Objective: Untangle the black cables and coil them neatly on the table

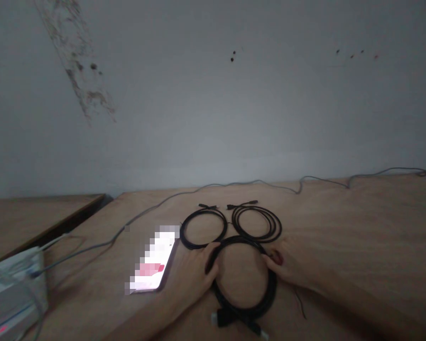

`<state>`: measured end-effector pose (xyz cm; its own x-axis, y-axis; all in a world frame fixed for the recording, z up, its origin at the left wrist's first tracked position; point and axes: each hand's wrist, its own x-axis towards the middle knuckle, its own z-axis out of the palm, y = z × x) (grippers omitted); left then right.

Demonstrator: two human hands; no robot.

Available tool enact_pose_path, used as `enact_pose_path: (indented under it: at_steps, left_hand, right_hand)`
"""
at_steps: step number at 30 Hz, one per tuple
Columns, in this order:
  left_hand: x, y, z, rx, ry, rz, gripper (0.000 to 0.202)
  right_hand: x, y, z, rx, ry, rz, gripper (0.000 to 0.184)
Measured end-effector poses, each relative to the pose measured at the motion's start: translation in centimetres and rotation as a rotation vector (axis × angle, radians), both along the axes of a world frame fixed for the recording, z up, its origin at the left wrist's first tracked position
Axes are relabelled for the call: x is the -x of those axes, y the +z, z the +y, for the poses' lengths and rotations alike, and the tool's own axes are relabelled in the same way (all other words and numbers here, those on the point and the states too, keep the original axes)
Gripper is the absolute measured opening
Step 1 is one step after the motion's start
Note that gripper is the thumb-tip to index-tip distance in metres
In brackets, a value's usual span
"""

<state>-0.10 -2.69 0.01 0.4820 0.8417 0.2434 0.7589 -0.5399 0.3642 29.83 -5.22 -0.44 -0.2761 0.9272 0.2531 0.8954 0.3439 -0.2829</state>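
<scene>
A thick black cable (246, 312) lies coiled in a ring nearest me, its flat HDMI-like plugs crossing at the front. My left hand (199, 265) grips the ring's left side, thumb inside and fingers around the outside. On the opposite side, my right hand (287, 265) is closed around the ring with its thumb over the cable. A small reddish spot shows at the right fingers; I cannot make out what it is. Just behind sit two thinner black cable coils, one on the left (185, 241) and one on the right (279, 227), with their plugs toward the wall.
Left of my hands, a phone (158, 260) lies with its screen lit. A white box-like device (17, 293) with cords stands at the left edge. One long grey cord (142, 215) runs along the wooden table (358, 227) by the wall. A thin dark strand (300, 305) lies below my right wrist.
</scene>
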Motion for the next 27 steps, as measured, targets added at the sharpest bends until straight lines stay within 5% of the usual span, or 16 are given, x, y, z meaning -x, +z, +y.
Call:
enact_pose_path:
  at_steps: [2,6,11,18,27]
  left_hand:
    - [0.1,-0.1,0.1,-0.009,-0.007,-0.002,0.042]
    - [0.3,-0.5,0.2,-0.023,0.003,0.005,0.043]
    - [0.2,-0.4,0.1,-0.005,0.008,0.013,0.042]
    - [0.2,-0.1,0.1,-0.004,-0.015,0.024,0.041]
    - [0.3,-0.4,0.2,-0.009,-0.025,0.012,0.042]
  right_hand:
    - [-0.8,1.0,-0.3,-0.034,0.027,-0.04,0.034]
    - [-2.3,2.5,-0.5,-0.193,0.301,-0.176,0.024]
    - [-2.8,1.8,0.1,-0.294,0.506,-0.199,0.031]
    - [-3.0,-0.2,0.7,-0.286,0.496,-0.16,0.029]
    - [-2.7,-0.5,1.2,-0.416,0.502,-0.108,0.03]
